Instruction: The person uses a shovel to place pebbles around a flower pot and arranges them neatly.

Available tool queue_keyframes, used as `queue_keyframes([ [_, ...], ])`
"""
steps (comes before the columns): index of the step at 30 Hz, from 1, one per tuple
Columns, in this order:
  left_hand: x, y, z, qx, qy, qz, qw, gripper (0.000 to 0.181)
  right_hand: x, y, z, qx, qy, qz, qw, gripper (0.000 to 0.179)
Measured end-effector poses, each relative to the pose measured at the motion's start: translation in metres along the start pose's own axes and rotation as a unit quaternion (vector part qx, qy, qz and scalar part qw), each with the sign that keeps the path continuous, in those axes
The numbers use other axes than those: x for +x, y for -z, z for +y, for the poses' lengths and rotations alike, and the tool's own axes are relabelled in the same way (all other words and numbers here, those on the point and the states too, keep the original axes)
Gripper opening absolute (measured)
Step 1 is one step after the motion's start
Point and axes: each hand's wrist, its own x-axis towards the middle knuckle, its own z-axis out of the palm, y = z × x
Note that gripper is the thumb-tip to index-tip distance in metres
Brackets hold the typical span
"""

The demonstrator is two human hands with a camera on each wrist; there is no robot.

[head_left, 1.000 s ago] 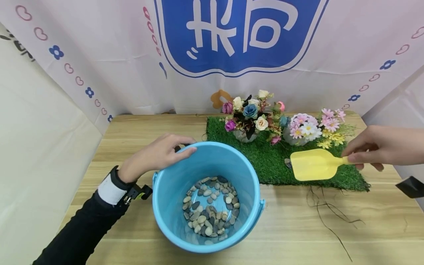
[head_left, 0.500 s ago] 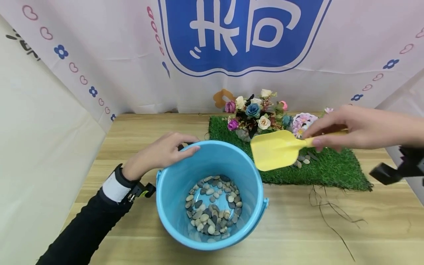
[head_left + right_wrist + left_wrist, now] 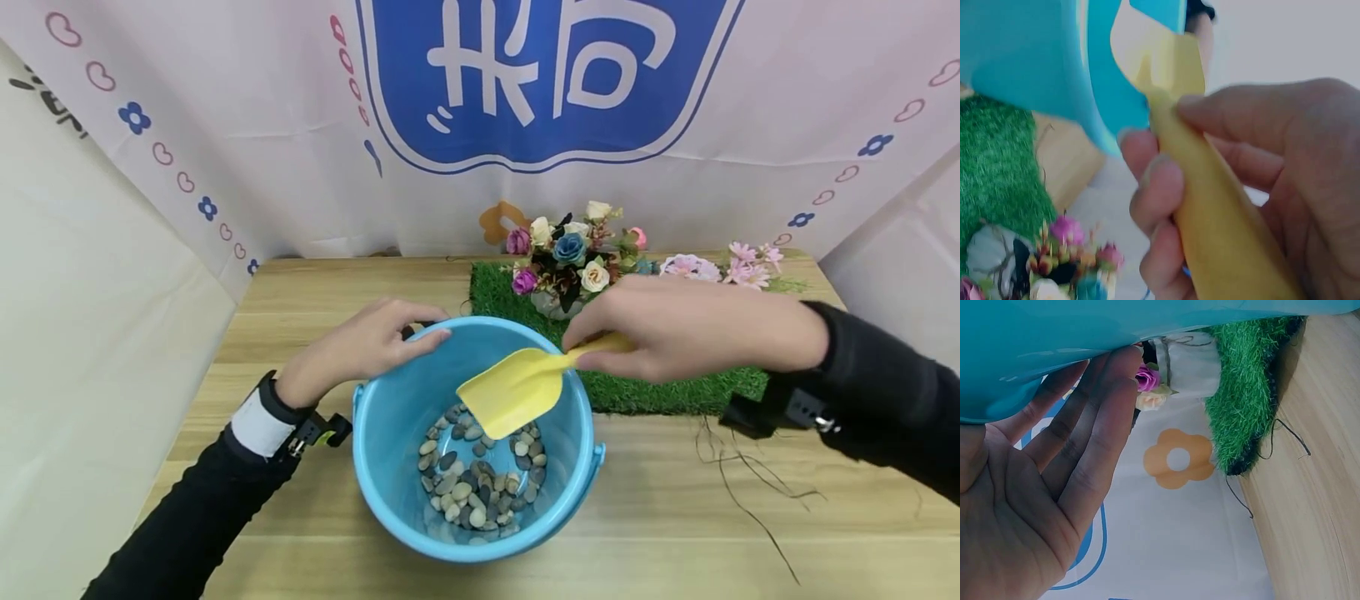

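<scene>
A light blue bucket stands on the wooden table, with grey and tan pebbles over its bottom. My left hand holds its rim at the far left, thumb on top; in the left wrist view the fingers lie along the outer wall. In my right hand is a yellow toy shovel, gripped by the handle. Its blade hangs tilted over the bucket's opening with no pebbles visible on it. The right wrist view shows the fingers wrapped round the handle.
Behind the bucket, to the right, lies a strip of artificial grass. A pot of artificial roses and pink flowers stand on it. Dark loose threads lie in front. A printed white cloth hangs at the back.
My right hand has carried the shovel leftward from over the grass to above the bucket, tilting its blade down. The left hand keeps its hold on the rim.
</scene>
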Motion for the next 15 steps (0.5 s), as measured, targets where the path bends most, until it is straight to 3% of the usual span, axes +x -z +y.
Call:
queue_keyframes([
  [5, 0.0, 0.0, 0.001, -0.004, 0.004, -0.005, 1.0, 0.02, 0.013, -0.019, -0.018, -0.085, -0.029, 0.024, 0.9957, 0.008],
  [11, 0.001, 0.001, 0.002, -0.003, 0.004, -0.006, 1.0, 0.019, 0.03, -0.035, -0.03, -0.182, -0.03, 0.073, 0.9802, 0.022],
  [15, 0.0, 0.001, 0.002, -0.009, 0.005, -0.008, 0.9999, 0.019, 0.046, -0.041, -0.033, -0.228, -0.023, 0.07, 0.971, 0.029],
])
